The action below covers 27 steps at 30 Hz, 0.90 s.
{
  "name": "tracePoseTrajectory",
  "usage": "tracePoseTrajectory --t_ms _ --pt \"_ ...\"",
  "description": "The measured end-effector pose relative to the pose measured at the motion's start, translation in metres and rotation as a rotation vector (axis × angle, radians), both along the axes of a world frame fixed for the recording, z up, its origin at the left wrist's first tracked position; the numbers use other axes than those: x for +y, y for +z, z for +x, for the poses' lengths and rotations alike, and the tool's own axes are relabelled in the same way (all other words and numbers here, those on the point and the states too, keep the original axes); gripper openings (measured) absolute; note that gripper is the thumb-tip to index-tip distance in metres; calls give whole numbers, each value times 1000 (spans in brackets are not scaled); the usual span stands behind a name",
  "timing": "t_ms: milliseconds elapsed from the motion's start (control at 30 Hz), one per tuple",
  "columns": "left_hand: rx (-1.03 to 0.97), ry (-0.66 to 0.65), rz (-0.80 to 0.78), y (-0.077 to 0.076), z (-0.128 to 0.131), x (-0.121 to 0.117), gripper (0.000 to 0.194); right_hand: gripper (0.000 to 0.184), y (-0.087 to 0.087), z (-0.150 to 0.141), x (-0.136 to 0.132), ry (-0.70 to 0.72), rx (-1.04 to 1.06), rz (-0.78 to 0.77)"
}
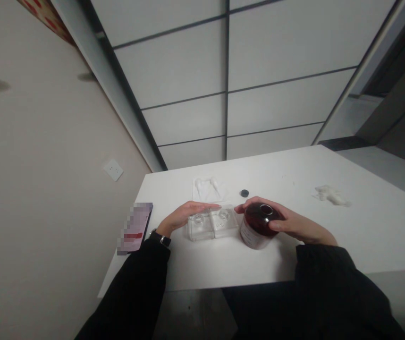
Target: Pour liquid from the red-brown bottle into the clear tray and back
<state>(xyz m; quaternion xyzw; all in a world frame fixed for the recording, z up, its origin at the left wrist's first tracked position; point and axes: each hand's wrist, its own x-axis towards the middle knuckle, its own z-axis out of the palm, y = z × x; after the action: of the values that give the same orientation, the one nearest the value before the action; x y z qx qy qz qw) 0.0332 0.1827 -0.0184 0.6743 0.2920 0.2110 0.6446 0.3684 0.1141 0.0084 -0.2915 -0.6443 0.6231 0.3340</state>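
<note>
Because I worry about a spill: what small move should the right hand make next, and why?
Probably stand the dark red bottle upright with the right hand: its mouth looks uncapped, a black cap lies apart on the table, and it leans beside the clear two-part case.

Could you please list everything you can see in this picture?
table: one, white, beneath all
bottle: one, dark red, white label, centre
clear plastic two-cell case: one, clear, beside bottle
black cap: one, black, behind bottle
translucent wrapper: one, whitish, behind case
white fibrous wad: one, white, table's right
phone: one, pixelated, table's left edge
wall plate: one, white, left wall
wristwatch: one, black, left wrist
left hand: one, on case
right hand: one, around bottle
black sleeves: two, black, both arms
</note>
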Motion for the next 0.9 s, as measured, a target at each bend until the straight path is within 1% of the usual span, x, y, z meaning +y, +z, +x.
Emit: tracePoseTrajectory --t_ms 133,233,333,400,533,633,667,700,733,800,867,900 --pt "5 9 24 0 0 -1 39 66 0 0 0 9 -5 -13" --pt "-4 41 45 2 -1 -4 46 67 2 1 -1 5 -17 -6" --pt "-63 103 -2 5 -7 -13 69 68 2 3 -4 -12 -29 -4" --pt "-59 139 30 9 -13 -23 83 67 1 5 -6 -27 -28 -9" --pt "106 195 224 12 -21 -50 105 69 -3 7 -14 -40 -34 -6" --pt "210 299 243 8 -20 -70 128 71 -2 6 -23 -6 -46 -15" --pt "240 330 244 6 -18 -74 132 71 -1 5 -26 4 -51 -20" --pt "266 356 255 4 -16 -77 131 72 0 5 -29 8 -53 -24" --pt "286 376 270 2 -15 -79 125 72 1 4 -32 10 -51 -24" --pt "314 403 297 2 -11 -80 106 73 3 2 -35 11 -42 -18" --pt "336 427 326 4 -9 -79 84 74 3 0 -37 9 -39 -16" --pt "342 433 337 6 -8 -78 77 74 3 -1 -37 8 -37 -16"
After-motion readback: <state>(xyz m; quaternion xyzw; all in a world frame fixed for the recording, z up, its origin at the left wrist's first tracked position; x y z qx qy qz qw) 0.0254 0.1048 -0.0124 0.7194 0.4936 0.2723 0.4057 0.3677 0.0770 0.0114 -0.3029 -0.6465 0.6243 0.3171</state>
